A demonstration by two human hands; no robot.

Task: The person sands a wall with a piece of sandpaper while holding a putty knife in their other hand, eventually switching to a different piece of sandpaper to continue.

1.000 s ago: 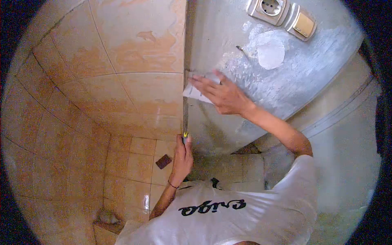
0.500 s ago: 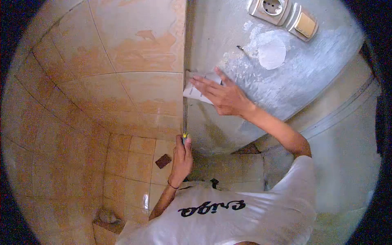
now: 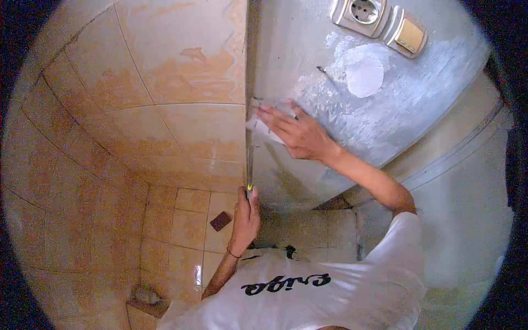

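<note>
In my left hand (image 3: 245, 220) is a slim tool with a yellow-and-grey handle (image 3: 250, 190). Its long thin metal part (image 3: 250, 159) points up along the corner line where the tiled wall meets the grey wall; I cannot make out its tip or exact kind. My right hand (image 3: 302, 135) lies with its fingers stretched out over a white sheet (image 3: 267, 129), flat against the grey wall (image 3: 286, 181) beside that corner. Those fingers hide part of the sheet.
A socket (image 3: 364, 10) and a light switch (image 3: 410, 36) sit on the grey wall above a white patch (image 3: 364, 78). Tiles (image 3: 181, 126) cover the left wall. A dark red block (image 3: 220, 221) lies on the floor tiles. A small ledge (image 3: 146, 302) holds a pale object.
The view has shifted slightly. My right hand has tilted and lowered a little over the white sheet, covering more of it. My left hand keeps its hold on the tool.
</note>
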